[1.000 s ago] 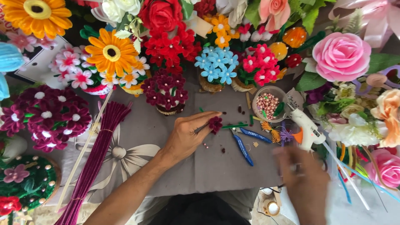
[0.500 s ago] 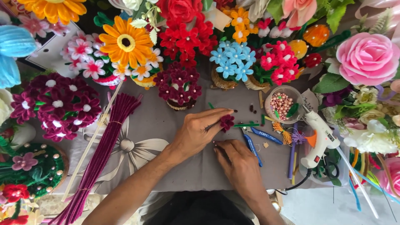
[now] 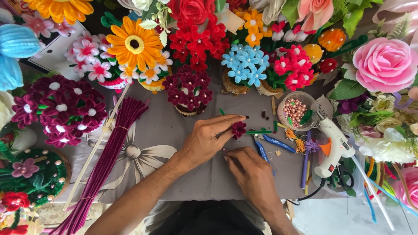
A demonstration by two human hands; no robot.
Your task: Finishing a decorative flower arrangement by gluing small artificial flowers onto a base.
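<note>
Left hand point(image 3: 207, 139) is pinched shut on a small maroon flower point(image 3: 238, 129), thumb & fingers closed round its base so the petals point away from the palm and stay in view from above. A green stem point(image 3: 260, 131) runs off the bloom to the right, lying flat on the grey cloth point(image 3: 174, 130) that covers the bench. Right hand point(image 3: 250, 172) sits just below the left grip, fingers curled down, tips pressed to the cloth; looks like it's pinching at sthg tiny there, but can't tell what, if anything, it has. Grip looks closed, not certain.

Blue pliers point(image 3: 265, 146) lie just right of both hands, handles toward the person, easy reach w/o looking. Further right: white glue gun point(image 3: 333, 146) propped nozzle up, cord trailing off the bench edge. Clear cup of pink beads point(image 3: 296, 111) above that, close enough to dip into.

Left of the grip, well apart, a bundle of maroon pipe cleaners point(image 3: 109, 156) lies diagonal, a pale stick point(image 3: 93, 152) beside it. Same colour as the bloom in hand. Directly above the grip, a small pot of matching maroon flowers point(image 3: 189, 91). Finished bouquets crowd the back & sides, leaving the middle of the cloth as work space.
</note>
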